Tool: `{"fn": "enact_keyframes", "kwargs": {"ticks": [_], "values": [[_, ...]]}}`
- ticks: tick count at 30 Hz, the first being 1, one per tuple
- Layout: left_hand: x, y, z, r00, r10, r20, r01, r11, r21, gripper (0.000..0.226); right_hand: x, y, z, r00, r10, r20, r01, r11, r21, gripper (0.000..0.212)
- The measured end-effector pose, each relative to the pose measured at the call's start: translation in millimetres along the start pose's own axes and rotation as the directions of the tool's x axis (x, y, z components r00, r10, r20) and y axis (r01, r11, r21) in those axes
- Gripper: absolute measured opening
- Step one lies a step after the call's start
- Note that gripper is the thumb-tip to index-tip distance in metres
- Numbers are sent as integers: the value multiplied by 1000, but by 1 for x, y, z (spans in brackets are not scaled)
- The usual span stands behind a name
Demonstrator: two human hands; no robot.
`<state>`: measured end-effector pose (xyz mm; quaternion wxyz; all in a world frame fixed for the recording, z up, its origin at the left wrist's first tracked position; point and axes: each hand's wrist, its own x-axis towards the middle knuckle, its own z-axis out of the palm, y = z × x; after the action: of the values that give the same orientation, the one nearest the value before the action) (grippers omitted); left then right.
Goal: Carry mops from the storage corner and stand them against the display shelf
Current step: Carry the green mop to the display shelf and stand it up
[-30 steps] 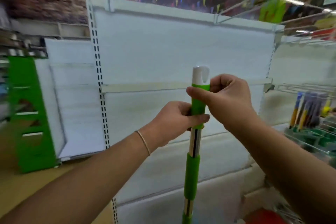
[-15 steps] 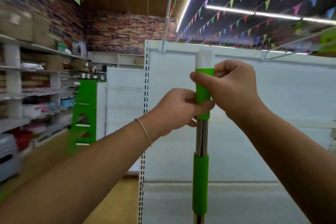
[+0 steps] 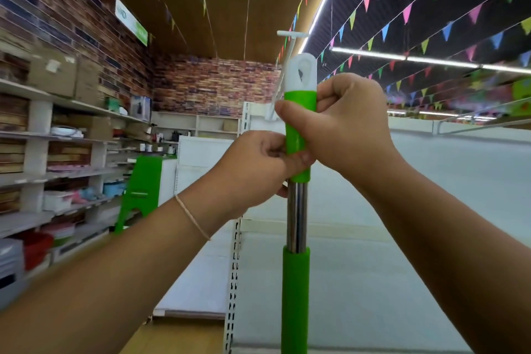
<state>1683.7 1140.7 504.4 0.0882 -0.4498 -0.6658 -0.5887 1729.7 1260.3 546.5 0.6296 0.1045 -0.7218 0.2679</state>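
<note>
A mop handle stands upright in front of me, a steel tube with green sleeves and a white cap with a hanging hole at the top. My right hand grips the upper green sleeve just under the cap, thumb across its front. My left hand holds the same sleeve lower down from the left. The mop's head is out of view below. Behind the handle stands the empty white display shelf with perforated uprights.
Wall shelves with boxes and housewares run along the left under a brick-pattern wall. A green stand sits at the aisle's far end beside another white shelf unit. The wooden floor aisle lies lower left. Bunting hangs overhead.
My view has swung up and to the left, so the aisle, wall shelves and ceiling show. Both hands keep their grip on the handle's top, which sits a little higher against the shelf.
</note>
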Motion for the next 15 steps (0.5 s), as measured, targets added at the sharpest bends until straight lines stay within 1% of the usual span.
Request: {"fn": "enact_keyframes", "kwargs": {"ticks": [5, 9, 15], "values": [[9, -10, -8, 1000, -2, -2, 2, 1000, -16, 23, 3, 3, 13, 1000, -30, -6, 30, 999, -32, 40], [18, -18, -11, 1000, -9, -5, 9, 998, -58, 27, 10, 8, 24, 999, -33, -26, 31, 996, -79, 48], [37, -49, -9, 998, -70, -8, 70, 998, 9, 28, 7, 35, 46, 997, 76, 35, -72, 992, -104, 47]]}}
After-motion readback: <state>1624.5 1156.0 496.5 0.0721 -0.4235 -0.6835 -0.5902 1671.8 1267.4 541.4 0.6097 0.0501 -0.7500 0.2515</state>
